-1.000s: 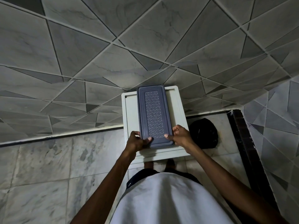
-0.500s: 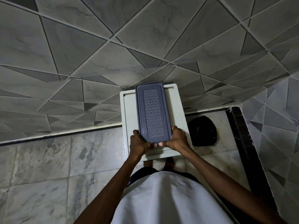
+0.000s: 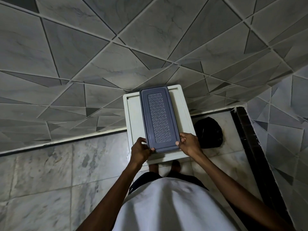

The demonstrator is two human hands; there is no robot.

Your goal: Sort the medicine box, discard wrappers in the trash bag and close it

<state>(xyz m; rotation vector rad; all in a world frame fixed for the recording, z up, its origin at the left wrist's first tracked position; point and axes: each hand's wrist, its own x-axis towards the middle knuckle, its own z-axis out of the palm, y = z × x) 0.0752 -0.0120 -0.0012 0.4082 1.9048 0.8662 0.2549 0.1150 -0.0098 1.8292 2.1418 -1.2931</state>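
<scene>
— On the white stool (image 3: 133, 117) against the tiled wall sits the medicine box (image 3: 159, 120), lid on. My left hand (image 3: 140, 150) and right hand (image 3: 189, 145) clamp its near corners.

— Which step?

— Closing, I think. Next I'd press the lid edges down evenly. The trash bag (image 3: 209, 133) sits just right of the stool.

A small white table (image 3: 133, 117) with a raised rim stands against the tiled wall on a marble floor (image 3: 50, 172). A blue-grey lidded box (image 3: 159, 119) lies lengthwise along its middle — from far edge almost to near edge. On the floor, beside the table's right edge — a black bag (image 3: 209, 132).
</scene>
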